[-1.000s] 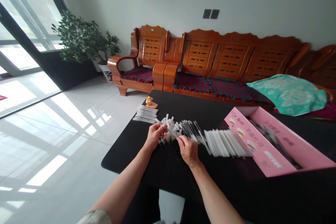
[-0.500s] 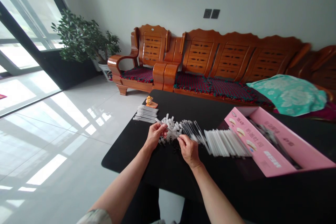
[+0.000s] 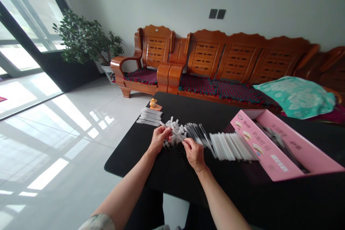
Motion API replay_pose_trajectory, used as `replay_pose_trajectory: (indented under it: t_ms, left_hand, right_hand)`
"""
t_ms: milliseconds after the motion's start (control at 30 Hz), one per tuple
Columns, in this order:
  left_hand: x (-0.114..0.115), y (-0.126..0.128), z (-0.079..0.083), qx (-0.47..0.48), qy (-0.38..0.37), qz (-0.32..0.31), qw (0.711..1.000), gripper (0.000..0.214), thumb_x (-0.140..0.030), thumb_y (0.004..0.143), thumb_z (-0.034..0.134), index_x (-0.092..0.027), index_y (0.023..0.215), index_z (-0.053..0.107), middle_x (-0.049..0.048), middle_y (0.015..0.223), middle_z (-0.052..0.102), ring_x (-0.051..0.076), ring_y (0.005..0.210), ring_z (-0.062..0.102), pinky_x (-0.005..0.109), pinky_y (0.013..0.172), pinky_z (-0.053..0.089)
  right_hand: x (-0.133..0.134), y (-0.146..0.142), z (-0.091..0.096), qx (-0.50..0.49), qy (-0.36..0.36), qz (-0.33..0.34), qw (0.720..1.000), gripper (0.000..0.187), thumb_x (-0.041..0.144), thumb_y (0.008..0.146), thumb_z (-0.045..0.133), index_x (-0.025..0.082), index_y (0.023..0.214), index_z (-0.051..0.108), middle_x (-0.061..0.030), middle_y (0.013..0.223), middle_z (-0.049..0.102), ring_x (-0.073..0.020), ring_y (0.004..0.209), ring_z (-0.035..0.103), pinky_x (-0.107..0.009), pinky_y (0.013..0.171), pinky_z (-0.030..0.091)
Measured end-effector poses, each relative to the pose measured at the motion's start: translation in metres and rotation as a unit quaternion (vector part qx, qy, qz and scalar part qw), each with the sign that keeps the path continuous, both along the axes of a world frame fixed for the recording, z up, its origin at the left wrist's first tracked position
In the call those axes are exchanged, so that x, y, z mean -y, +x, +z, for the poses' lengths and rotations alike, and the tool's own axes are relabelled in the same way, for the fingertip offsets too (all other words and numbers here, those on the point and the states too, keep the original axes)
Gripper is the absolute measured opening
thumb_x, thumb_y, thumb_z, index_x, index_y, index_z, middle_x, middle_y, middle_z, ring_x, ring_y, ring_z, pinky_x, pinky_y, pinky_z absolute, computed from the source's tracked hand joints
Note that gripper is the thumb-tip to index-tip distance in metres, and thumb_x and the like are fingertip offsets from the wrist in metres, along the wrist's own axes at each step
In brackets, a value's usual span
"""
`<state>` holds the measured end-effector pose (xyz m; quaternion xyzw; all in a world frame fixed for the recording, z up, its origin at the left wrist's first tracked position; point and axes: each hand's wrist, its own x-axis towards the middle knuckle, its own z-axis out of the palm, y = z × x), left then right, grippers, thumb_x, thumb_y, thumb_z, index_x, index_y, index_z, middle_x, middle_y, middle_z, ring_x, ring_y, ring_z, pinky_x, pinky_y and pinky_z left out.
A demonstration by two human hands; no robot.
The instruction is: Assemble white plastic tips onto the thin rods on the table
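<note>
My left hand [image 3: 161,139] is shut on a white plastic stick [image 3: 166,128] whose end points up and to the left. My right hand [image 3: 195,153] has its fingertips pinched together at the near edge of a heap of white plastic pieces [image 3: 174,133]. Whatever those fingers hold is too small to make out. To the right of the heap lies a bunch of thin dark-tipped rods [image 3: 196,134], then a row of white tubes [image 3: 229,146]. A neat stack of white sticks [image 3: 150,117] lies beyond my left hand.
The items lie on a black table [image 3: 140,158] with a rounded edge, and a pink cardboard box [image 3: 280,143] stands open at its right. A small orange figurine [image 3: 153,103] sits at the far corner. A wooden sofa [image 3: 237,61] stands behind, with a potted plant [image 3: 86,41] beside it.
My hands stay at the heap with only slight finger movement. The view has shifted very slightly.
</note>
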<state>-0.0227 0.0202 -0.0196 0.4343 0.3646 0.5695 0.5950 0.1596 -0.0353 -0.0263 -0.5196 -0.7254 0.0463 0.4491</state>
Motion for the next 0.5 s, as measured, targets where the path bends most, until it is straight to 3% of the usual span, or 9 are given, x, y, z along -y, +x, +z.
replay_pose_trajectory:
  t_ms: [200,333,500]
  left_hand:
    - [0.0003,0.0008,0.0006,-0.006,0.003,0.015,1.000,0.038,-0.048,0.074,0.075,-0.012,0.076,0.063,0.0007,0.062,0.064,0.009,0.044,0.053,0.022,0.041,0.046]
    - [-0.0007,0.0001,-0.0004,-0.003,0.006,0.013,1.000,0.038,-0.048,0.075,0.075,-0.012,0.076,0.063,0.0005,0.061,0.064,0.009,0.043,0.053,0.022,0.041,0.046]
    - [-0.0001,0.0004,-0.0006,0.001,0.003,0.011,1.000,0.038,-0.049,0.074,0.075,-0.013,0.077,0.064,0.0005,0.062,0.064,0.010,0.044,0.054,0.022,0.043,0.046]
  right_hand:
    - [-0.0005,0.0001,-0.0026,0.022,0.027,-0.002,0.999,0.021,0.031,0.096,0.052,0.018,0.088,0.067,-0.0038,0.072,0.071,-0.0145,0.059,0.065,-0.023,0.060,0.044]
    - [0.0015,0.0005,-0.0015,0.026,0.005,0.001,1.000,0.022,0.036,0.094,0.055,0.018,0.091,0.068,-0.0021,0.066,0.068,-0.0140,0.055,0.063,-0.023,0.057,0.043]
    - [0.0014,0.0005,-0.0008,0.049,0.012,0.008,0.999,0.026,0.032,0.097,0.048,0.019,0.089,0.069,-0.0047,0.069,0.071,-0.0163,0.060,0.067,-0.024,0.058,0.044]
